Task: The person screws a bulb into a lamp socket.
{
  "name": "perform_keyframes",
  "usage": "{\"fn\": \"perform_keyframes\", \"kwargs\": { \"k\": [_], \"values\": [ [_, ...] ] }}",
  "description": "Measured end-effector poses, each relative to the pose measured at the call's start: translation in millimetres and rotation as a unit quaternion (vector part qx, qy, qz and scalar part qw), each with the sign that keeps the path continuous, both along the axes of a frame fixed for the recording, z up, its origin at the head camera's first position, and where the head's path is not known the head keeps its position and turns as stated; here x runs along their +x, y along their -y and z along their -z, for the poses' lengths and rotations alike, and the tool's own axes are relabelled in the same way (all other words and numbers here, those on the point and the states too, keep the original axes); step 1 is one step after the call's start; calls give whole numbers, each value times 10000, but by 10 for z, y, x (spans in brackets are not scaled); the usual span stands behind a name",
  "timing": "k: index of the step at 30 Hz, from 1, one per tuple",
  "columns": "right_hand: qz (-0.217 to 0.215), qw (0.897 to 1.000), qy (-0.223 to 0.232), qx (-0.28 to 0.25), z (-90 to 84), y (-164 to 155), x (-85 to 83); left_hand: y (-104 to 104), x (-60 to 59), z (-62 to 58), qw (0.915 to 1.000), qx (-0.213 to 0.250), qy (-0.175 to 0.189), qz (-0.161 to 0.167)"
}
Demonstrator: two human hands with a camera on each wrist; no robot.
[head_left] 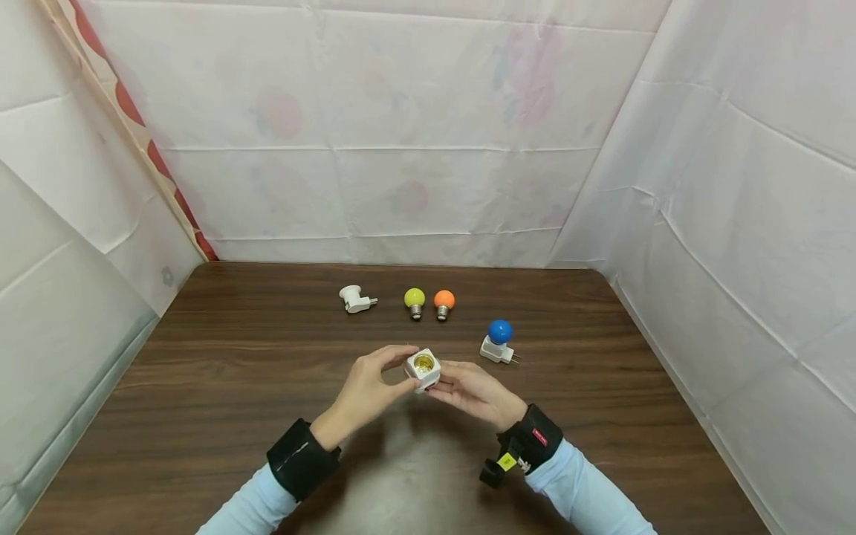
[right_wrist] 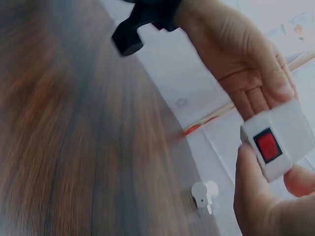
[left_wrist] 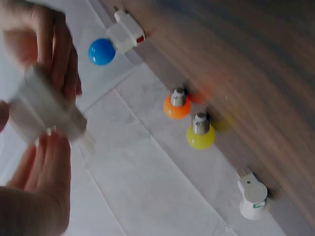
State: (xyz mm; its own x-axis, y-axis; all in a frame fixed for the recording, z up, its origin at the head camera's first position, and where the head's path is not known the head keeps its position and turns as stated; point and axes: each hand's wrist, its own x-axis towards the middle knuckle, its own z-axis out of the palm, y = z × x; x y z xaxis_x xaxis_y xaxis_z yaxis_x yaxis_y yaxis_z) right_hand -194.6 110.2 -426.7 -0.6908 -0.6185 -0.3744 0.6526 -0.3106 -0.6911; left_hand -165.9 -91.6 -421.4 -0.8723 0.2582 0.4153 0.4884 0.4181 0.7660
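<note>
The left arm (head_left: 253,499) and right arm (head_left: 588,490) slanted inward from the near side. The left hand (head_left: 370,385) and right hand (head_left: 478,391) were close together, both pinching; the left thumb (head_left: 403,386) lay nearer than its fingers (head_left: 393,353).

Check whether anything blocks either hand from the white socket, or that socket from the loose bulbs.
No: the left hand and right hand grip the white socket, and past the left fingertips nothing visible separates it from the yellow bulb and orange bulb.

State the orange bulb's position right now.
In the head view, the orange bulb lies on the table, just right of the yellow-green bulb and left of the blue bulb.
</note>
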Motion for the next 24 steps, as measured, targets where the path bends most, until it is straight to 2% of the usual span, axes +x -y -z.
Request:
{"fn": "perform_keyframes", "kwargs": {
  "k": [3, 6, 12, 15, 17, 19, 21, 24],
  "values": [
    [158, 9992, 186, -316, -17, 26, 25, -41, 35, 24, 9989, -54, -300, -347],
    [267, 9974, 354, -576, -28, 53, 48, -61, 49, 31, 9978, 70, -471, -452],
    [354, 9962, 451, -651, -12, 54, 73, -35, 20, 40, 9975, 355, -596, -100],
    [193, 9982, 332, -456, 14, 28, 58, 6, -1, 45, 9985, 297, -439, 157],
    [60, 9995, 158, -254, 31, -2, 34, 50, -14, 31, 9990, 199, -170, 367],
    [-75, 10000, -37, -51, 44, -35, -2, 101, -39, 6, 9973, 127, 122, 715],
    [-176, 9993, -287, 187, 51, -65, -41, 160, -75, -29, 9928, 24, 449, 1107],
    [-410, 9966, -513, 505, 50, -89, -95, 240, -141, -82, 9812, -185, 834, 1729]
  ]
}}
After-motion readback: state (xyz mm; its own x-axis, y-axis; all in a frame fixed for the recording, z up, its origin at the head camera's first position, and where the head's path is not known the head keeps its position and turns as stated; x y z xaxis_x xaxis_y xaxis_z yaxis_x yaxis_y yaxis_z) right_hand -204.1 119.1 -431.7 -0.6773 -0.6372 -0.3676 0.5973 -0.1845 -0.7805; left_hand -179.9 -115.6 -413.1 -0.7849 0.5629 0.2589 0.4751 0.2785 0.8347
